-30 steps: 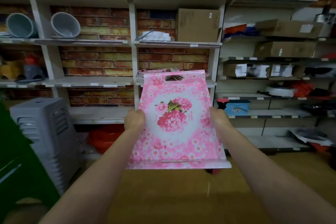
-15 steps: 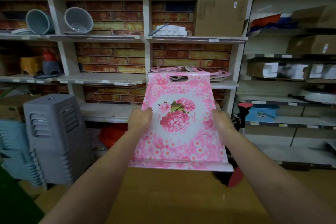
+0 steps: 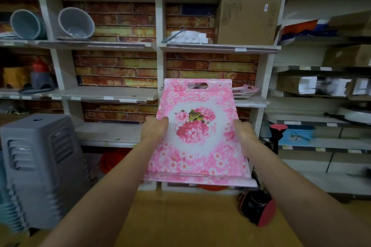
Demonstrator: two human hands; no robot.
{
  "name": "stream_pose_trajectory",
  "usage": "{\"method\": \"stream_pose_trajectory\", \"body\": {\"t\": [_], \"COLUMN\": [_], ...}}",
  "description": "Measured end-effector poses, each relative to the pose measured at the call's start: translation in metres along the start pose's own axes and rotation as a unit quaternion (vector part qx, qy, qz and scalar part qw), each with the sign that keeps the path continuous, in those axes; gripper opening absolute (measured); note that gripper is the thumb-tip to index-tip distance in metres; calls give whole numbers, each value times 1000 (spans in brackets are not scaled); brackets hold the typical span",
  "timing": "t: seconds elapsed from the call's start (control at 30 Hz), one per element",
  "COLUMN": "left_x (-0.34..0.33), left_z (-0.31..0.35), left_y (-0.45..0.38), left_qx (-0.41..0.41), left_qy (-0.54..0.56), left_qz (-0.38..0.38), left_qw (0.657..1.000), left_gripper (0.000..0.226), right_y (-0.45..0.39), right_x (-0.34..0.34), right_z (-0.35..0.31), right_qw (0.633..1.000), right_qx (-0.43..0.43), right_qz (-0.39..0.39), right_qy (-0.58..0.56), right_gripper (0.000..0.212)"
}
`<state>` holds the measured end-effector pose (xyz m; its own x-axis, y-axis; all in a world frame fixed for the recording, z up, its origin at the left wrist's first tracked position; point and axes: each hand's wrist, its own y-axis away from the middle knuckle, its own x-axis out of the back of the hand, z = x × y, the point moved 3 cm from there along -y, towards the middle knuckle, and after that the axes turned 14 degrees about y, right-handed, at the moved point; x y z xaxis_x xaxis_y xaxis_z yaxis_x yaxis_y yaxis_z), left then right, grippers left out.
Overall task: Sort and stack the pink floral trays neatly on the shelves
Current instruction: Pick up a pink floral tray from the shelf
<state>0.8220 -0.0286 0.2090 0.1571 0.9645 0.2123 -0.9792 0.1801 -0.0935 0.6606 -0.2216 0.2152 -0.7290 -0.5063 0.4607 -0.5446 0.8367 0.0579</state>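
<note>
Both my arms reach out, and I've got the pink floral tray [image 3: 197, 132] up in front of me at mid-height, tilted with its handle cutout at the far top edge. My left hand [image 3: 154, 131] grips the left rim, thumb curled over onto the printed face; my right hand [image 3: 244, 132] clamps the right rim, though its fingers are hidden behind the tray. Off to my left stands a stack of grey stools [image 3: 42, 166]. Beyond the tray's top edge, more pink trays [image 3: 244, 90] lie piled on the middle shelf [image 3: 251, 103]. Higher up sits a cardboard box [image 3: 248, 22].
</note>
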Motion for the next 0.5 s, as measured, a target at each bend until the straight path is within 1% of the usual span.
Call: {"method": "stream_pose_trajectory", "body": {"t": [0.2,0.3,0.37,0.5], "left_x": [-31,-53,-69,-98], "left_z": [-14,-17,-18,-8], "left_y": [-48,-74,-91,-125], "left_qx": [5,7,9,6], "left_qy": [9,33,40,29], "left_qz": [-22,-34,-29,-26], "left_qw": [1000,999,999,999], "left_gripper": [54,44,47,55], "right_y": [-43,-76,-101,-173], "right_x": [-15,-19,-22,-24], "right_z": [-4,-5,-5,-4], "right_qw": [1000,1000,999,999], "right_qx": [-5,-14,-14,-5], "right_qz": [-3,-12,-22,-15], "right_qy": [21,23,21,30], "right_gripper": [42,44,44,51]}}
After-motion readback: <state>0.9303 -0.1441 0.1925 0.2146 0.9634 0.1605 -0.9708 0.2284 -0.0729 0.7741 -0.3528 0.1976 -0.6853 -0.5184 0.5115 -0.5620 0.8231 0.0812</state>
